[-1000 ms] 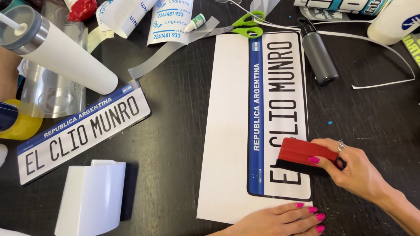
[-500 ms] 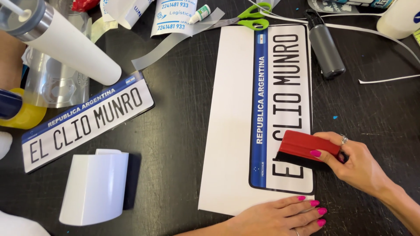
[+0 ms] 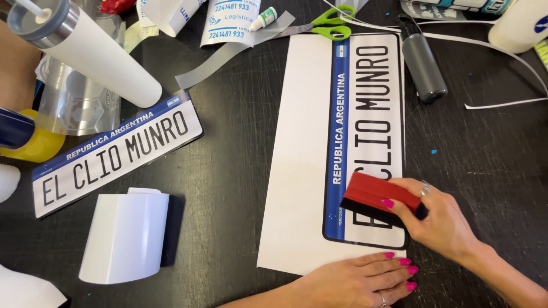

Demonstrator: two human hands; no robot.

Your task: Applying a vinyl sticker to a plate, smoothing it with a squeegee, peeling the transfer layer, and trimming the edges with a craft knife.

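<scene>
Scratched black tabletop (image 3: 228, 171) carries everything, matte and scuffed. At far left a smooth white tumbler (image 3: 91, 54) lies tilted above a flat licence-style plate (image 3: 117, 154), white with a blue band, set at a slant. Below it sits a curled roll of glossy white sheet (image 3: 125, 236), with bare table to its right. Next comes a tall white backing sheet (image 3: 302, 165), its lower edge pinned flat by the left hand (image 3: 354, 282), fingers together and palm down. On that sheet lies the printed sticker (image 3: 368, 114), glossy, round-cornered and black-bordered. The right hand (image 3: 442, 222) is clamped on a red squeegee (image 3: 379, 198) with a dark felt edge, pressed across the sticker's lower part. Green-handled scissors (image 3: 331, 21) and a grey cylindrical bottle (image 3: 423, 65) sit above; open dark surface lies to the right.
</scene>
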